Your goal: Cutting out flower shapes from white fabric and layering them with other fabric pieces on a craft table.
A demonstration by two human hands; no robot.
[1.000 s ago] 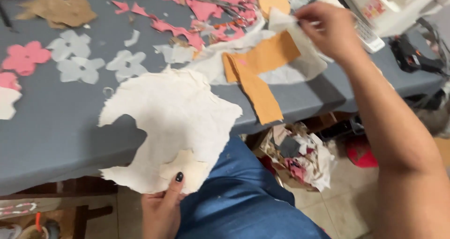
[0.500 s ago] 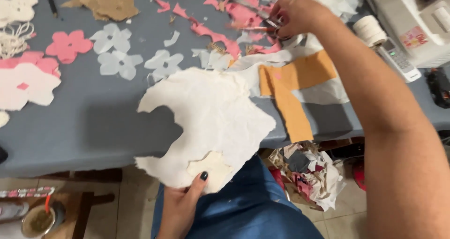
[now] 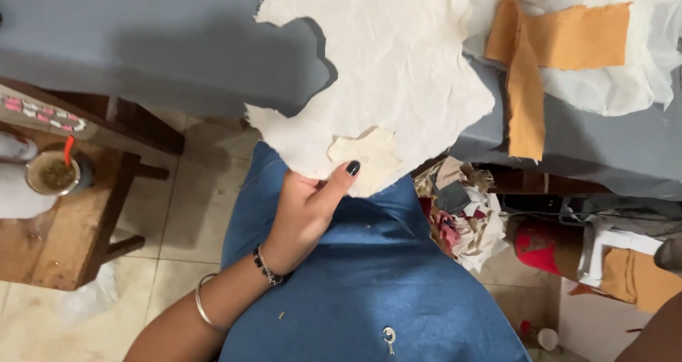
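The big crinkly cloth [image 3: 387, 63] is cream white. The strips of cloth [image 3: 550, 46] are orange. The table [image 3: 128, 42] is grey. The lap cloth [image 3: 369, 284] is blue. The thumbnail [image 3: 353, 167] is black. The stool [image 3: 67, 227] is brown wood. The floor tiles [image 3: 181, 213] are beige.

There is one camera, worn on the person's head. It looks almost straight down, close over the lap. The grey table [image 3: 142, 42] edge fills twelve o'clock, and the tiled floor [image 3: 185, 191] shows at nine o'clock.
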